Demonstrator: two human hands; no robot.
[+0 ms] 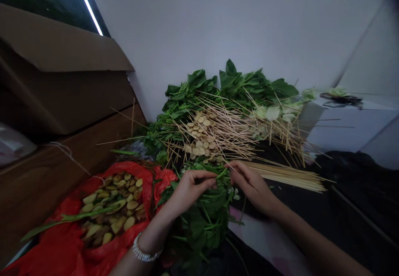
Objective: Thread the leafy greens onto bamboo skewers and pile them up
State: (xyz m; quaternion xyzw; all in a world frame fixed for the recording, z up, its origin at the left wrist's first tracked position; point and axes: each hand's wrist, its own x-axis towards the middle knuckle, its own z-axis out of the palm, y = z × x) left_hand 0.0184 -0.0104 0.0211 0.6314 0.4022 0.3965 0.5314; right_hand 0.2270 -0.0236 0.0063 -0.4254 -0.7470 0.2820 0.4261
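My left hand (190,188) is pinched on green leafy stems (207,213) that lie in a loose pile in front of me. My right hand (249,182) is closed too, gripping the same greens together with the end of a thin bamboo skewer (246,164) that points away to the right. The two hands almost touch above the leaf pile. A bracelet sits on my left wrist.
Behind the hands lie skewered greens (230,85), skewered pale round slices (199,136) and a bundle of bare skewers (289,176). A red bag (62,251) of sliced pieces sits at left, beside a cardboard box (62,85). A white box (349,126) stands right.
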